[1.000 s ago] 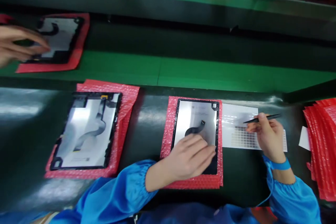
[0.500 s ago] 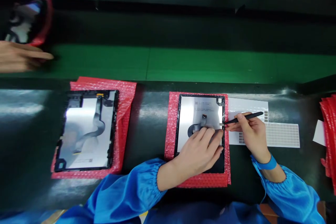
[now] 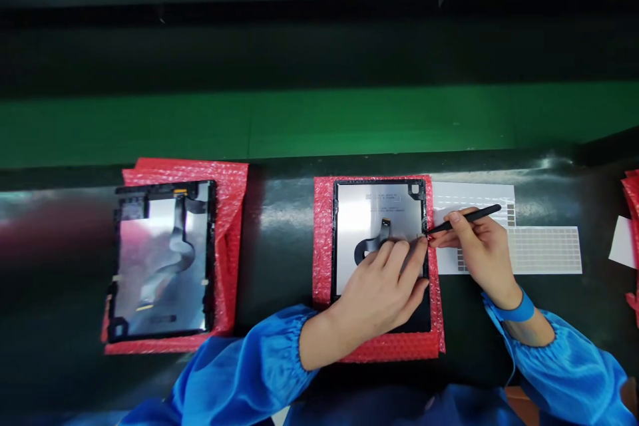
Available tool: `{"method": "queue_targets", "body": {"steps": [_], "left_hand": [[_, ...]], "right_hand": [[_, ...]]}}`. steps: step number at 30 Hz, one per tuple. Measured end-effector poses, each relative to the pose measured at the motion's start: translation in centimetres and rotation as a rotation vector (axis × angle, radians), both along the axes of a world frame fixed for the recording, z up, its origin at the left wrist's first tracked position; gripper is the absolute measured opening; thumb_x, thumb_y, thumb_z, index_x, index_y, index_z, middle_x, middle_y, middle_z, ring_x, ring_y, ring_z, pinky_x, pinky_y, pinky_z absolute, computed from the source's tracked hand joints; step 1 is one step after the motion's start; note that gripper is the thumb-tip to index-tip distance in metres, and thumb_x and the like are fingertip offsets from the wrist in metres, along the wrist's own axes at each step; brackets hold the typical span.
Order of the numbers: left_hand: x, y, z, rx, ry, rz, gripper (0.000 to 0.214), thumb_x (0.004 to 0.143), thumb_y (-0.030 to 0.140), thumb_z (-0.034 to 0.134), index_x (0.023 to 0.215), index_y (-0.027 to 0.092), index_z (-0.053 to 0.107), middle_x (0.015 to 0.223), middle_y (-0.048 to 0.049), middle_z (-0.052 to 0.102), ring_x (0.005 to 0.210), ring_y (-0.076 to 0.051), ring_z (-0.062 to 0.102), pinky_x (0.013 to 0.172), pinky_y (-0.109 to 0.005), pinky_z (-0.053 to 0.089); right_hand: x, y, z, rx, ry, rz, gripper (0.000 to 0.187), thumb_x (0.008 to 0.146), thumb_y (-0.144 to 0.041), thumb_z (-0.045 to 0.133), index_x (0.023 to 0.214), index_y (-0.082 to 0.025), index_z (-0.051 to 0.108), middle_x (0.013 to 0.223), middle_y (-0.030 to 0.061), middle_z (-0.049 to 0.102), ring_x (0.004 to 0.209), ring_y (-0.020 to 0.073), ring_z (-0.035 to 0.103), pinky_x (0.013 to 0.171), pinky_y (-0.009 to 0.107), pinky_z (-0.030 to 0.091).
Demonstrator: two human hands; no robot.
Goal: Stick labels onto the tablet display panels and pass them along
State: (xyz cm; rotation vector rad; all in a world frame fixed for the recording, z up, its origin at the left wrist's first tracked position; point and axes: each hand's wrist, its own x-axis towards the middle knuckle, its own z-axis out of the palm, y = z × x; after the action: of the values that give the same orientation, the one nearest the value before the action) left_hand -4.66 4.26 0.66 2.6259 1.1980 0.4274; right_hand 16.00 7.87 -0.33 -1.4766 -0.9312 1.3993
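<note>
My right hand (image 3: 482, 249) is closed round black tweezers (image 3: 472, 218), their tips at the right edge of a tablet screen assembly (image 3: 349, 203). This assembly has a silver back, a black frame and a curled dark ribbon cable (image 3: 375, 239). Across its lower half lies my left hand (image 3: 377, 289), fingers stretched out, the index fingertip touching the right edge beside the tweezer tips. The hand hides part of the cable. Beneath the assembly is red bubble wrap (image 3: 322, 239). White sticker sheets (image 3: 544, 250) lie to the right, partly behind my right hand.
On the left, a second tablet assembly (image 3: 160, 233) rests on red bubble wrap (image 3: 232, 213). More red wrap (image 3: 634, 196) and a white piece (image 3: 624, 241) sit at the far right. A green strip (image 3: 299, 123) runs behind the dark bench.
The view has shifted slightly. Another person's hand and a blurred device on red wrap at upper left are out of view. My left index fingertip is now closer to the tweezer tips.
</note>
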Motion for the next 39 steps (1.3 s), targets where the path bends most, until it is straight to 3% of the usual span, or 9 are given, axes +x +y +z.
{"method": "queue_targets", "body": {"steps": [9, 15, 20, 26, 32, 36, 39], "left_hand": [[0.1, 0.0, 0.0, -0.051, 0.013, 0.014, 0.056, 0.106, 0.033, 0.053, 0.153, 0.003, 0.051, 0.121, -0.0189, 0.069, 0.105, -0.032, 0.069, 0.076, -0.043, 0.065], [0.0, 0.2, -0.1, -0.064, -0.032, 0.015, 0.057, 0.105, 0.032, 0.053, 0.153, 0.003, 0.048, 0.12, -0.0193, 0.068, 0.103, -0.031, 0.068, 0.076, -0.043, 0.065], [-0.1, 0.1, -0.2, -0.072, -0.03, 0.017, 0.059, 0.105, 0.032, 0.053, 0.158, 0.007, 0.044, 0.118, -0.0182, 0.068, 0.105, -0.032, 0.07, 0.075, -0.043, 0.065], [-0.5, 0.4, 0.0, -0.093, -0.061, 0.011, 0.056, 0.106, 0.033, 0.054, 0.156, 0.008, 0.047, 0.116, -0.0179, 0.069, 0.103, -0.032, 0.073, 0.072, -0.043, 0.067], [-3.2, 0.7, 1.5, -0.084, -0.378, -0.053, 0.034, 0.104, 0.017, 0.063, 0.138, 0.017, 0.062, 0.119, -0.011, 0.074, 0.109, -0.022, 0.076, 0.091, -0.035, 0.069], [-6.3, 0.9, 1.7, -0.004, -0.622, 0.099, 0.029, 0.095, 0.001, 0.063, 0.117, 0.019, 0.072, 0.106, -0.0056, 0.076, 0.099, -0.021, 0.078, 0.081, -0.036, 0.069], [-8.7, 1.5, 0.4, 0.159, -0.704, 0.221, 0.015, 0.098, 0.006, 0.062, 0.101, 0.017, 0.073, 0.099, -0.0011, 0.076, 0.095, -0.021, 0.079, 0.073, -0.041, 0.068]], "right_hand": [[0.3, -0.1, -0.1, 0.021, -0.071, -0.016, 0.047, 0.093, -0.07, 0.078, 0.094, -0.024, 0.068, 0.068, 0.0041, 0.079, 0.059, 0.0252, 0.081, 0.054, 0.033, 0.071], [4.0, -0.8, 1.5, 0.145, -0.234, -0.172, 0.038, 0.096, -0.062, 0.079, 0.093, -0.025, 0.075, 0.067, 0.0031, 0.078, 0.056, 0.0244, 0.079, 0.056, 0.036, 0.071], [6.7, -2.6, 0.8, 0.154, -0.338, -0.05, 0.032, 0.099, -0.056, 0.078, 0.094, -0.025, 0.078, 0.067, 0.0036, 0.079, 0.058, 0.0259, 0.079, 0.057, 0.038, 0.07], [7.1, -3.3, -0.6, 0.16, -0.441, 0.07, 0.032, 0.102, -0.055, 0.074, 0.096, -0.024, 0.078, 0.071, 0.0039, 0.08, 0.061, 0.0255, 0.079, 0.06, 0.038, 0.069], [7.1, -3.0, -0.3, 0.152, -0.465, 0.099, 0.033, 0.104, -0.056, 0.072, 0.094, -0.024, 0.076, 0.068, 0.0029, 0.079, 0.059, 0.0237, 0.078, 0.059, 0.035, 0.067], [7.1, -3.0, -0.5, 0.138, -0.425, 0.11, 0.033, 0.104, -0.056, 0.072, 0.098, -0.024, 0.076, 0.069, 0.0026, 0.08, 0.06, 0.0235, 0.078, 0.061, 0.035, 0.068], [7.1, -2.9, -0.6, 0.133, -0.394, 0.106, 0.032, 0.104, -0.055, 0.072, 0.099, -0.024, 0.075, 0.069, 0.0023, 0.079, 0.06, 0.022, 0.078, 0.061, 0.033, 0.068]]}}
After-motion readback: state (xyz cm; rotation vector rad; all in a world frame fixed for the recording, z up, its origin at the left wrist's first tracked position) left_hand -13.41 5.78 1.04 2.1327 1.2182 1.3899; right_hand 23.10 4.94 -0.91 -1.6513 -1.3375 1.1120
